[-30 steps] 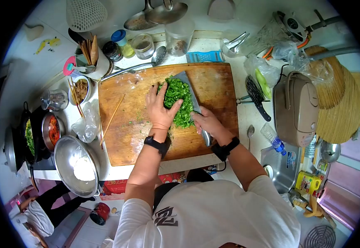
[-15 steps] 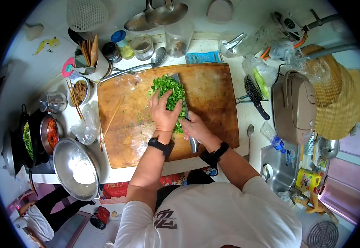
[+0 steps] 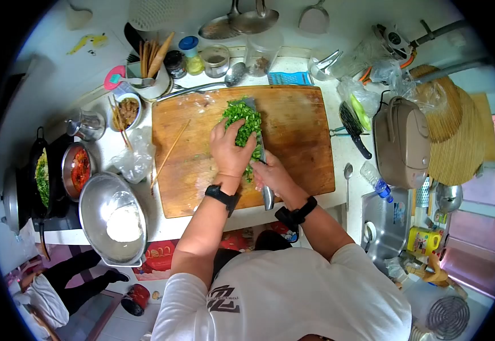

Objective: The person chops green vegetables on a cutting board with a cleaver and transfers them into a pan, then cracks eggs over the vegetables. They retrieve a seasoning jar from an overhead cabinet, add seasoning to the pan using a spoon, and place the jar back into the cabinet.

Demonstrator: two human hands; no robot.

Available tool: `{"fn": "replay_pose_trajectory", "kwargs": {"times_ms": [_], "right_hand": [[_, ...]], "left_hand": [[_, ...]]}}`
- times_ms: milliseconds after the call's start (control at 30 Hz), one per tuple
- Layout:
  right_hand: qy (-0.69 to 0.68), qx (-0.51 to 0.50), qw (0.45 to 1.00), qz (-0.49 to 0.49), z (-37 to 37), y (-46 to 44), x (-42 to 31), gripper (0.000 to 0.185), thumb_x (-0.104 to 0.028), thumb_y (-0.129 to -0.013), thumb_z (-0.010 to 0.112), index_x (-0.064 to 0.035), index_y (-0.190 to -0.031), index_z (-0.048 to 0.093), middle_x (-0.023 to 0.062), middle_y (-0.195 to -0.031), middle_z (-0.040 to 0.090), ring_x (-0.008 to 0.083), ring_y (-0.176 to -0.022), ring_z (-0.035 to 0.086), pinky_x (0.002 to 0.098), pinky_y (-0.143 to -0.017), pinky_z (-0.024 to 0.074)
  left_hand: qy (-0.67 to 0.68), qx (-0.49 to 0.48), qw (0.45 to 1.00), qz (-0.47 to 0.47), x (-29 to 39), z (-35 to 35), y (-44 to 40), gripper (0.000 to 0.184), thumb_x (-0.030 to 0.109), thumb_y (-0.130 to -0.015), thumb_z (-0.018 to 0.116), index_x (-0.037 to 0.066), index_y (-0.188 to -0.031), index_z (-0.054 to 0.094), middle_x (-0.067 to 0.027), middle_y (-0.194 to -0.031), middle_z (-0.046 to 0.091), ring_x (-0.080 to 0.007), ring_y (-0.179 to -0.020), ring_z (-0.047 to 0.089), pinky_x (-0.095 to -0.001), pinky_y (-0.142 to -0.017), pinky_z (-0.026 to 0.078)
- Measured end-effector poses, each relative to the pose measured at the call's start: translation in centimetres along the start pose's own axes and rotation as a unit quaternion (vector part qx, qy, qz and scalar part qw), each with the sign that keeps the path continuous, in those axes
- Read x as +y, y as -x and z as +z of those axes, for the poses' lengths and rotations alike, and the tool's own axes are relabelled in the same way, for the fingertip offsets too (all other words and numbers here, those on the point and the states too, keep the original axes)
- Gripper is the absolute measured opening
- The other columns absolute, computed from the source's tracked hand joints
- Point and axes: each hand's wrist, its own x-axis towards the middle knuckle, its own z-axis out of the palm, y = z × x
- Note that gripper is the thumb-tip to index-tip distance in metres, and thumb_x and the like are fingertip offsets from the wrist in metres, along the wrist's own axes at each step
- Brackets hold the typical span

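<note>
One pile of chopped greens [image 3: 243,118], upper middle of the cutting board [image 3: 301,136]. Right hand [image 3: 274,174] closed round the knife [image 3: 268,197] handle, blade along the pile's right side; probably tucked partly under, hard to see. Left hand [image 3: 232,150] open, fingers spread and bent, resting on the greens. Metal bowl [image 3: 95,230] left of the board.

Loose heap of chopped greens [image 3: 243,115] against silvery knife [image 3: 261,139]
</note>
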Motion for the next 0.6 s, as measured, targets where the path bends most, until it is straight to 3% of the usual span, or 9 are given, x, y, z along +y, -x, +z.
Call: {"fn": "replay_pose_trajectory", "kwargs": {"times_ms": [600], "right_hand": [[-0.106,0.103,0.989,0.022,10.6,4.5,3.2,0.008,-0.015,-0.094,0.053,-0.0113,-0.097,0.046,0.0011,-0.057,0.043,0.0134,-0.043,0.044,0.0314,-0.041,0.0419]], "left_hand": [[0.014,-0.075,0.992,0.096,-3.1,-8.4,1.1,0.033,0.023,-0.066,0.077,0.012,-0.096,0.069,-0.0181,-0.103,0.062,-0.0367,-0.096,0.057,-0.0438,-0.083,0.047]]}}
